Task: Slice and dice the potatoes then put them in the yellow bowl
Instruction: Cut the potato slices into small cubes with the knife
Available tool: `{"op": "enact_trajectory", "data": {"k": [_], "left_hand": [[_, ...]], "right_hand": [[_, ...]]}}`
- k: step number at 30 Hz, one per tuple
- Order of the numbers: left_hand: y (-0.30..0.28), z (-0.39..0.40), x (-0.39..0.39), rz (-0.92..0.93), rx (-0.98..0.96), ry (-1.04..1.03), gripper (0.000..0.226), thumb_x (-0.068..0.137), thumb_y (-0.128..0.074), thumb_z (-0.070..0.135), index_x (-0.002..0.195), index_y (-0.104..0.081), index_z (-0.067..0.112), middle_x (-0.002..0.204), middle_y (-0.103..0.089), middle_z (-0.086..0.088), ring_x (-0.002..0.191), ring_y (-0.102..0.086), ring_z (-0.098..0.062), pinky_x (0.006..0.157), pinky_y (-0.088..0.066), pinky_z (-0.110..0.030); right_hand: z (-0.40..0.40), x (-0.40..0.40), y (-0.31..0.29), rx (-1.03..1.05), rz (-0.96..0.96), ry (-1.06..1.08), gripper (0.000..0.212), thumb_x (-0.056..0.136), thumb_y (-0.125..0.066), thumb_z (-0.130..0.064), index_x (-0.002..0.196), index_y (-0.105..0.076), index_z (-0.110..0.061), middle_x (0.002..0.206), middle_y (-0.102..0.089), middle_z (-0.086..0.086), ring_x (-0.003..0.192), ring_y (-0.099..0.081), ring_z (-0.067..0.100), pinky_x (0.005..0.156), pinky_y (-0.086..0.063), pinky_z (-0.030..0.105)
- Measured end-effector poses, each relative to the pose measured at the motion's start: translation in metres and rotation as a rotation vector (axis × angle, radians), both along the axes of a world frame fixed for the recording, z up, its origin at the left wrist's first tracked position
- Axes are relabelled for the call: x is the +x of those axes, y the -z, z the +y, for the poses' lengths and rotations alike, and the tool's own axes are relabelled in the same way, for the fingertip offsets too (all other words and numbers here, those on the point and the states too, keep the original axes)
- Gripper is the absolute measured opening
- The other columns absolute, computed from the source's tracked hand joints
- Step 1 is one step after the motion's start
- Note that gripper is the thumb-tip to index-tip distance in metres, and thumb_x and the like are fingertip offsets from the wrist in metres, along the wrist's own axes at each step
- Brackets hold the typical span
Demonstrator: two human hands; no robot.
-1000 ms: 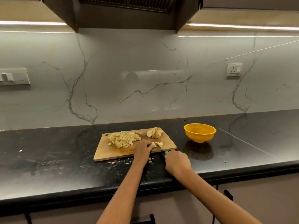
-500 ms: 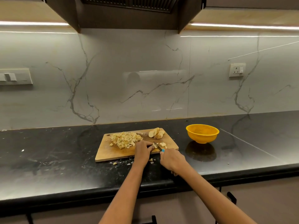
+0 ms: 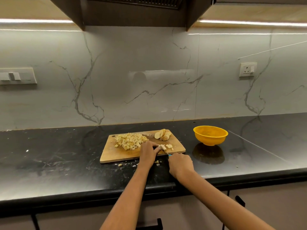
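A wooden cutting board lies on the black counter. A heap of diced potato covers its left part, and several potato slices lean together at its far right corner. My left hand pinches a small potato piece near the board's front edge, with a few cut bits beside it. My right hand grips a knife with a blue handle; its blade lies against that piece. The yellow bowl stands to the right of the board and looks empty.
Loose potato bits lie on the counter in front of the board. The counter's front edge runs just below my wrists. A marble backsplash rises behind, with a wall socket at right and a switch plate at left.
My right hand has drawn the knife back toward me from the piece, after pushing it forward half a second ago. The left hand stays on the potato piece.
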State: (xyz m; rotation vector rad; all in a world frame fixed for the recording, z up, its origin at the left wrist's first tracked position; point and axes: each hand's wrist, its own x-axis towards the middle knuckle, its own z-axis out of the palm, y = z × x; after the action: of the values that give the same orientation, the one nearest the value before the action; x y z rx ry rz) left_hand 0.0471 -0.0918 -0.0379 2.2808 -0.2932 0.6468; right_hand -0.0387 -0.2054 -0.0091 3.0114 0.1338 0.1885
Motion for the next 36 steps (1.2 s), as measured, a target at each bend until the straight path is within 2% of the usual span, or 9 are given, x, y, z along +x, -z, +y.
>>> {"op": "enact_trajectory", "data": {"k": [3,8,18,20,22,26,27,31,36], "left_hand": [[0.001,0.000,0.001,0.023,0.004,-0.012,0.024,0.085,-0.067,0.020,0.105,-0.071,0.008,0.104,-0.071,-0.006,0.100,-0.063,-0.016,0.092,-0.042,-0.026],[0.001,0.002,0.003,0.044,-0.044,-0.048,0.029,0.085,-0.066,0.014,0.113,-0.066,0.006,0.114,-0.067,-0.009,0.110,-0.058,-0.019,0.096,-0.038,-0.026],[0.002,0.004,0.000,0.014,-0.061,-0.048,0.022,0.081,-0.070,0.012,0.102,-0.071,0.006,0.103,-0.071,-0.008,0.099,-0.063,-0.016,0.092,-0.045,-0.027],[0.002,0.004,0.001,0.013,-0.049,-0.040,0.021,0.081,-0.071,0.013,0.100,-0.072,0.006,0.101,-0.071,-0.008,0.097,-0.063,-0.016,0.092,-0.046,-0.027],[-0.002,0.004,0.000,0.016,-0.027,-0.027,0.019,0.080,-0.071,0.014,0.098,-0.073,0.006,0.098,-0.072,-0.008,0.094,-0.064,-0.016,0.089,-0.047,-0.026],[-0.003,0.000,-0.003,-0.002,0.014,-0.052,0.016,0.081,-0.071,0.015,0.094,-0.074,0.006,0.092,-0.073,-0.008,0.086,-0.064,-0.016,0.078,-0.047,-0.025],[-0.003,0.000,-0.004,-0.015,0.018,-0.062,0.015,0.081,-0.070,0.015,0.093,-0.074,0.006,0.091,-0.073,-0.008,0.086,-0.064,-0.016,0.077,-0.046,-0.024],[-0.001,-0.002,-0.002,-0.032,0.043,-0.097,0.015,0.086,-0.065,0.015,0.094,-0.074,0.005,0.093,-0.072,-0.008,0.087,-0.064,-0.016,0.078,-0.043,-0.023],[0.000,-0.002,0.009,-0.015,0.029,-0.111,0.018,0.087,-0.063,0.016,0.100,-0.072,0.007,0.099,-0.072,-0.008,0.093,-0.064,-0.016,0.083,-0.044,-0.024]], "right_hand": [[-0.012,-0.003,0.003,0.029,-0.056,0.002,0.029,0.100,-0.040,-0.018,0.119,-0.059,-0.006,0.118,-0.062,0.010,0.105,-0.062,0.026,0.074,-0.047,0.032],[-0.020,0.005,-0.002,0.428,-0.026,0.121,0.041,0.102,-0.034,-0.032,0.119,-0.057,-0.003,0.119,-0.062,0.014,0.110,-0.059,0.028,0.085,-0.047,0.034],[-0.004,0.018,-0.003,0.509,0.132,0.092,0.044,0.102,-0.033,-0.033,0.116,-0.055,0.003,0.112,-0.064,0.018,0.101,-0.064,0.032,0.086,-0.052,0.038],[-0.003,0.015,-0.007,0.502,0.170,0.090,0.041,0.102,-0.034,-0.029,0.115,-0.055,0.003,0.113,-0.064,0.018,0.102,-0.063,0.032,0.085,-0.050,0.036],[0.001,0.020,-0.011,0.490,0.191,0.056,0.035,0.100,-0.036,-0.021,0.114,-0.057,0.004,0.114,-0.063,0.018,0.098,-0.062,0.032,0.075,-0.047,0.033],[0.009,0.032,-0.013,0.412,0.231,0.033,0.029,0.097,-0.037,-0.017,0.101,-0.057,0.004,0.108,-0.065,0.018,0.069,-0.056,0.024,0.059,-0.042,0.029],[0.010,0.033,-0.014,0.389,0.240,0.032,0.032,0.098,-0.035,-0.019,0.104,-0.058,0.003,0.108,-0.065,0.018,0.072,-0.058,0.025,0.061,-0.043,0.030],[0.002,0.021,-0.010,0.219,0.189,0.015,0.034,0.101,-0.035,-0.020,0.120,-0.056,-0.003,0.121,-0.060,0.014,0.109,-0.058,0.030,0.082,-0.045,0.036],[-0.007,0.018,0.001,0.028,-0.004,-0.003,0.030,0.101,-0.039,-0.019,0.122,-0.057,-0.006,0.121,-0.061,0.011,0.108,-0.061,0.027,0.079,-0.049,0.033]]}}
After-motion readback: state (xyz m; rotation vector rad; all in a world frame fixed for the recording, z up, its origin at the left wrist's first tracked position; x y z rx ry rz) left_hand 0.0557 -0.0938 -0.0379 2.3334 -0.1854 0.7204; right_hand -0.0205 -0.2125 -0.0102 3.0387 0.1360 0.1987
